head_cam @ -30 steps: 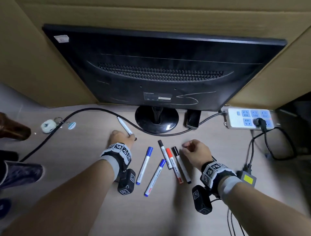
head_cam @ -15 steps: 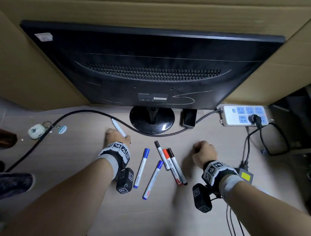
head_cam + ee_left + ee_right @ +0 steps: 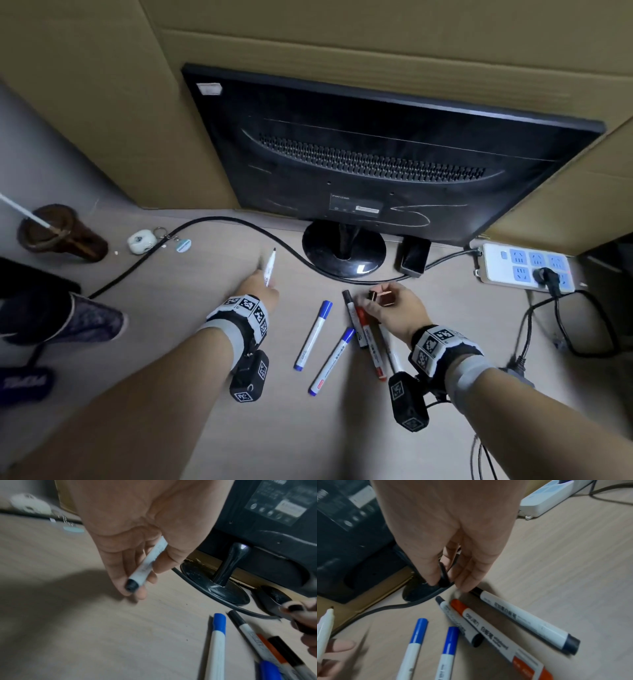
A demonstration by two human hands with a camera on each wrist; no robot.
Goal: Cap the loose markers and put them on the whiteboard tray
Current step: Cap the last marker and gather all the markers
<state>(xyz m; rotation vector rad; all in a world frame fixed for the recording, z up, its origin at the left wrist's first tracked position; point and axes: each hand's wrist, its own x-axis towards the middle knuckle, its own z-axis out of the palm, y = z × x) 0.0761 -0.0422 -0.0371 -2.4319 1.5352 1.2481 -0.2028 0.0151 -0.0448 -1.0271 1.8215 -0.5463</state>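
White-barrelled uncapped marker (image 3: 270, 270), tip pointing toward the table's far edge, gripped in the curled fingers of the left hand (image 3: 262, 287). The right hand (image 3: 394, 310) pinches a black cap (image 3: 443, 580) between thumb and fingertips, just above the black marker (image 3: 525, 621). Two blue markers (image 3: 313, 334), a red marker (image 3: 368, 341) and a second black marker (image 3: 352, 313) lie mid-table, before the monitor stand (image 3: 343, 248) at the far edge.

Five markers (image 3: 346, 337) lie at lower centre, in front of the monitor (image 3: 376, 164); power strip (image 3: 524, 267) at right.
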